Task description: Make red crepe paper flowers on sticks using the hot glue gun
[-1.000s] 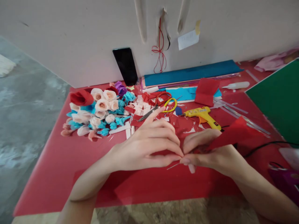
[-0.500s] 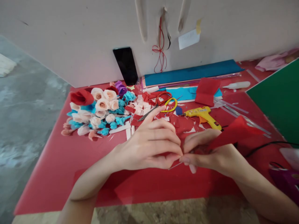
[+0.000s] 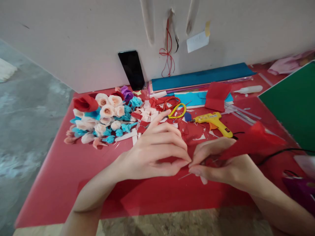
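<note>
My right hand (image 3: 219,160) is closed around a red crepe paper flower (image 3: 253,141), whose loose petals spread out over the wrist. A thin wire stem (image 3: 185,176) pokes out below the fingertips, pointing left. My left hand (image 3: 159,150) meets the right fingertips, thumb and fingers pinched together and the index finger raised. Whatever lies in that pinch is hidden. Just beyond the left hand are scissors with red and yellow handles (image 3: 177,111), their blades mostly covered by the hand.
Finished paper flowers (image 3: 107,111) are heaped at the left. A yellow glue gun (image 3: 214,123) lies behind my right hand, its black cable running right. Paper scraps (image 3: 149,113), folded red paper (image 3: 218,95), a blue paper roll (image 3: 201,76) and a leaning phone (image 3: 132,69) stand farther back.
The red flower's petals have swung slightly to the right. My left index finger has shifted a little left, and the wire stem shows a bit more. The grips look the same.
</note>
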A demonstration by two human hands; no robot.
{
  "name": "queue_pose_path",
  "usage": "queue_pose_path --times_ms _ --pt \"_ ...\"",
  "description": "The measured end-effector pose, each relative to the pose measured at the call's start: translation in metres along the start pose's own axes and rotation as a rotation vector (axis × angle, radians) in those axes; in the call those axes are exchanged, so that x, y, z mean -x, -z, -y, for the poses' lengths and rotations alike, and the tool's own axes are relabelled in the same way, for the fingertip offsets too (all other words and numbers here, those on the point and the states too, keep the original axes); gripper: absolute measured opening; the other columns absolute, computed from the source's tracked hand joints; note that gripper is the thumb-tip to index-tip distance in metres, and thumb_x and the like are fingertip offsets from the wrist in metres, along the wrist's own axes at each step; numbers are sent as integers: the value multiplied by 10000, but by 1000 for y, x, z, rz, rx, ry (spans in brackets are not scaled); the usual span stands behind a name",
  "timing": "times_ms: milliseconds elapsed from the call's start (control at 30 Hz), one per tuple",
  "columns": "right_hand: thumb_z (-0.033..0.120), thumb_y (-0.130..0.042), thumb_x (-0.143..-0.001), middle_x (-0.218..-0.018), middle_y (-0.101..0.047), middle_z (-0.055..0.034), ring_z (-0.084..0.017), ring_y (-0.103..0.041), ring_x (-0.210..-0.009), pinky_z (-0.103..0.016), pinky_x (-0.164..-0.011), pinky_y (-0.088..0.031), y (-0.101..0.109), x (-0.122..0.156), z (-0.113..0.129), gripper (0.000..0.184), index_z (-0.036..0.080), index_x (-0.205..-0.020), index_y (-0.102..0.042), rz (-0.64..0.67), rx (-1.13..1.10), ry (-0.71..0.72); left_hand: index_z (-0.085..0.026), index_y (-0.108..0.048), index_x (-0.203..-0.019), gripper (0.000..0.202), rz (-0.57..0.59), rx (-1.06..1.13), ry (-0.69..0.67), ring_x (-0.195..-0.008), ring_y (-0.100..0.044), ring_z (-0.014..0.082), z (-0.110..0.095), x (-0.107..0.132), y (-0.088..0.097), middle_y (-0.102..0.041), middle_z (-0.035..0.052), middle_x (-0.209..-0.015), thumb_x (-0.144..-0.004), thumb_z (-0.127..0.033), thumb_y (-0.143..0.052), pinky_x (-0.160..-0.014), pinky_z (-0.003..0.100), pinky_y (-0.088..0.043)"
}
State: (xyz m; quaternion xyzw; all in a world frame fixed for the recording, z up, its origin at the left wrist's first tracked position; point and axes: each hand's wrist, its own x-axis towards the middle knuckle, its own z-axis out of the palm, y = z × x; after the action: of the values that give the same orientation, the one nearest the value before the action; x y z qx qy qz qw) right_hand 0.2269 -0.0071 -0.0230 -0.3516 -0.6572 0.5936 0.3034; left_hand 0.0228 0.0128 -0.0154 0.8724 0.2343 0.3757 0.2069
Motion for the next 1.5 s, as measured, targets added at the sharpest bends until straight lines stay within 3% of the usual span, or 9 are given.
queue_pose_path --times_ms 167,267,367,433,533,700,900,1333,1500 --pt "90 -705 -726 -652 -650 42 -47 -574 -516 -107 -508 -473 -2 0 6 113 183 -722 -642 -244 337 363 -185 -605 -795 56 16 43 95 -772 -598 120 -1 1 0 -668 1 -777 -806 -130 -614 -800 320 -513" --pt "65 -699 -728 -696 -661 33 -57 -610 -591 -103 -582 -502 -5 2 6 152 184 -779 -620 -316 459 475 -160 -567 -662 182 -28 -71 166 -684 -574 102 1 1 -2 -625 -15 -658 -843 -156 -580 -835 323 -488" --pt "111 -657 -784 -737 -661 33 -65 -606 -608 -121 -625 -527 -6 6 1 136 218 -849 -604 -365 550 525 -155 -523 -588 292 -67 -107 264 -539 -525 74 3 3 -5 -513 -54 -491 -877 -194 -545 -718 238 -500" --pt "143 -622 -816 -734 -654 34 -67 -598 -602 -129 -637 -535 -6 9 -3 112 236 -872 -594 -402 607 542 -160 -594 -794 82 -84 -30 332 -564 -559 65 2 4 -6 -580 -48 -595 -866 -187 -566 -606 170 -484" --pt "134 -624 -809 -736 -651 28 -62 -605 -627 -124 -654 -528 -5 10 -5 124 225 -885 -588 -436 703 566 -149 -596 -994 161 -91 92 251 -714 -607 70 -4 4 -5 -655 10 -845 -834 -145 -611 -669 156 -501" --pt "94 -631 -784 -742 -661 4 -74 -620 -639 -145 -658 -531 -1 11 -3 134 191 -868 -593 -397 814 671 -100 -648 -863 106 -75 114 93 -756 -589 108 -14 1 -6 -646 49 -806 -777 -149 -687 -745 239 -517" --pt "29 -661 -748 -764 -655 -32 -83 -623 -672 -145 -689 -532 -6 15 -5 124 114 -817 -602 -385 911 694 -99 -669 -780 24 -81 97 81 -724 -566 122 -16 1 -7 -646 51 -742 -764 -100 -686 -747 294 -519" --pt "65 -652 -779 -775 -661 4 -59 -609 -702 -123 -771 -509 -9 22 -4 108 152 -815 -599 -416 1008 668 -85 -644 -793 38 -9 -5 -29 -764 -548 140 -14 3 -6 -644 69 -780 -816 -100 -618 -805 332 -525" --pt "122 -626 -823 -786 -672 12 -61 -623 -711 -120 -745 -519 -8 26 0 44 163 -824 -610 -382 1007 652 -99 -638 -775 25 -62 24 -17 -741 -571 125 -15 1 -6 -632 47 -730 -798 -101 -647 -805 310 -531"
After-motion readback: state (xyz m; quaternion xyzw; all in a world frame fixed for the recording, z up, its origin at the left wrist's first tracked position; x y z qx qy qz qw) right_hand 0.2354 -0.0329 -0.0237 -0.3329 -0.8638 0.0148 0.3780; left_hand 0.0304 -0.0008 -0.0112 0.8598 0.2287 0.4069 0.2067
